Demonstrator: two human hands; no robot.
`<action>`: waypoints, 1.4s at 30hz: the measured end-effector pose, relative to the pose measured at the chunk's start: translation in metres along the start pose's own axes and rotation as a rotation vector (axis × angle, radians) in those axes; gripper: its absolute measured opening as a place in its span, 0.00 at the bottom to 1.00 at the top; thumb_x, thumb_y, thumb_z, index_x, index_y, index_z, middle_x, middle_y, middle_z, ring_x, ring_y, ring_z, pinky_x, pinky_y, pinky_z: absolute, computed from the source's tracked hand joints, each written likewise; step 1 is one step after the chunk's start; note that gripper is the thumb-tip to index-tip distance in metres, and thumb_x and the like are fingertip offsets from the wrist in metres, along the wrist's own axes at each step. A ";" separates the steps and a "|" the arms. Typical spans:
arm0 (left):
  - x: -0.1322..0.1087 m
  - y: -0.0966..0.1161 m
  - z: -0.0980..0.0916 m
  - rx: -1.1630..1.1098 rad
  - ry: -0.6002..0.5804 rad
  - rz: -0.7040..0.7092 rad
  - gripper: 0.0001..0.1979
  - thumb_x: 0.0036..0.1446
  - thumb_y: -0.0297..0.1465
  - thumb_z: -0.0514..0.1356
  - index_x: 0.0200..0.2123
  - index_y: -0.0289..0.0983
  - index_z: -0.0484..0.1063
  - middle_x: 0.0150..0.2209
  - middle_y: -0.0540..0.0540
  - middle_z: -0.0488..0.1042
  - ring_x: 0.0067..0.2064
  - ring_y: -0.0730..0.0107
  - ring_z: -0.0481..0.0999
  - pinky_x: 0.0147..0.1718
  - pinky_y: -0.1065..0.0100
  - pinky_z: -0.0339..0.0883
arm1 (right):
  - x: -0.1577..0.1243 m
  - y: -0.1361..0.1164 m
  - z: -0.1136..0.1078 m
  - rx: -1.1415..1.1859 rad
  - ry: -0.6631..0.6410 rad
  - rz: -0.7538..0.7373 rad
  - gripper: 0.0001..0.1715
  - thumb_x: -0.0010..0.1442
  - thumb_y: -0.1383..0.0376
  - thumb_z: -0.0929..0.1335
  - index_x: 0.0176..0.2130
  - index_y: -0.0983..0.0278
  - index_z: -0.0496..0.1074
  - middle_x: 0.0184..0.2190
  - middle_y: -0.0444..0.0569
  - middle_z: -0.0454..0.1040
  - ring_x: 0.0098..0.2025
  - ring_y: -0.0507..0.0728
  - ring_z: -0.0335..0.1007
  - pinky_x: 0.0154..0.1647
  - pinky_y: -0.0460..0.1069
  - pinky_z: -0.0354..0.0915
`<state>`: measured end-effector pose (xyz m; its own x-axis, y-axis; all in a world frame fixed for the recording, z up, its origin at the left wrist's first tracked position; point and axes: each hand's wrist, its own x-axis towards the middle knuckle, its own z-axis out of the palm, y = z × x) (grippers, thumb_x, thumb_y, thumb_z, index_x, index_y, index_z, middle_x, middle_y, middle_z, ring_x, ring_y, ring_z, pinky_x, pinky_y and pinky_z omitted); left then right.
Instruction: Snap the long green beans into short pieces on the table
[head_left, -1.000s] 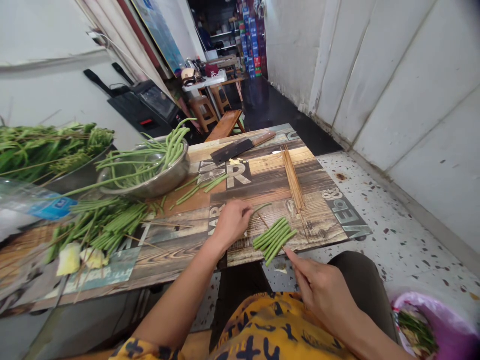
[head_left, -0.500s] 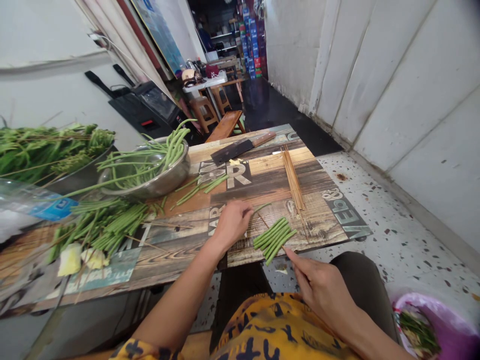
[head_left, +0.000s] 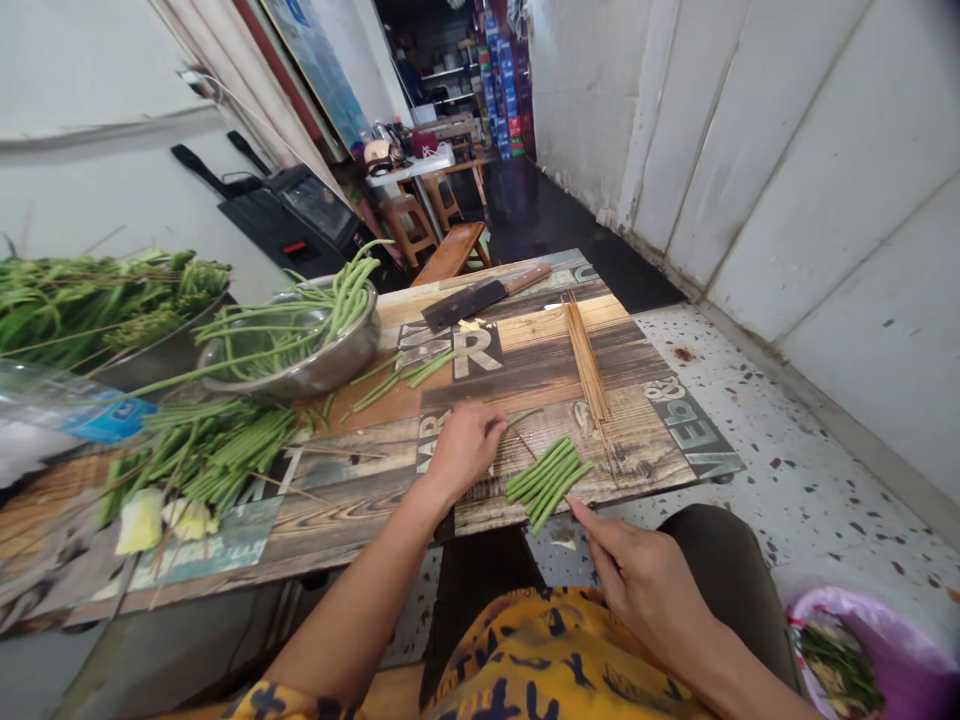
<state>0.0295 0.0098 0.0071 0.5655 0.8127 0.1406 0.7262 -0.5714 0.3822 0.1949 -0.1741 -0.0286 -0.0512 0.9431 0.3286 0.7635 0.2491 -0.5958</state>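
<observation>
My right hand (head_left: 649,565) pinches the near end of a bamboo skewer (head_left: 568,499). Several cut long bean pieces (head_left: 549,478) are threaded on it side by side, like a small raft above the table's front edge. The skewer's far tip points out past the beans toward my left hand (head_left: 469,448). That hand is closed, its fingers curled together, with a single long bean piece (head_left: 526,415) at the fingertips; the grip itself is partly hidden.
A bundle of skewers (head_left: 586,362) lies on the wood-patterned table (head_left: 637,450). Behind is a cleaver (head_left: 484,298). Left are a steel bowl (head_left: 315,368) of long beans, finished bean skewers (head_left: 240,455) and a basin of greens (head_left: 97,310). A purple-lined bin (head_left: 892,660) stands right.
Almost nothing differs. The skewered beans in my right hand sit very slightly lower, and my left hand stays in nearly the same place.
</observation>
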 end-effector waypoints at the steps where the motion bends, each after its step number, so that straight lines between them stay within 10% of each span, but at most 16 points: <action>1: 0.000 0.000 0.000 0.002 0.000 -0.001 0.07 0.55 0.26 0.56 0.29 0.35 0.74 0.28 0.46 0.74 0.31 0.68 0.70 0.31 0.69 0.59 | 0.000 0.000 0.000 -0.003 0.002 -0.001 0.24 0.60 0.72 0.57 0.53 0.72 0.68 0.27 0.52 0.76 0.26 0.53 0.72 0.28 0.46 0.68; 36: 0.000 0.000 0.000 0.031 0.001 0.056 0.09 0.55 0.25 0.55 0.29 0.36 0.75 0.32 0.44 0.76 0.36 0.65 0.73 0.36 0.67 0.63 | 0.023 -0.006 0.002 -0.239 -0.011 -0.031 0.23 0.60 0.71 0.56 0.49 0.71 0.71 0.21 0.47 0.74 0.20 0.53 0.68 0.21 0.46 0.56; 42: 0.001 0.000 -0.001 0.025 -0.005 0.068 0.09 0.55 0.24 0.55 0.28 0.36 0.75 0.31 0.45 0.76 0.35 0.65 0.73 0.36 0.67 0.62 | 0.053 -0.009 0.003 -0.385 -0.171 0.051 0.21 0.59 0.71 0.59 0.49 0.65 0.71 0.21 0.46 0.74 0.20 0.53 0.67 0.20 0.47 0.48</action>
<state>0.0295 0.0106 0.0085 0.6157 0.7714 0.1607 0.6958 -0.6280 0.3487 0.1832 -0.1252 -0.0080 -0.0886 0.9831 0.1605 0.9510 0.1314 -0.2798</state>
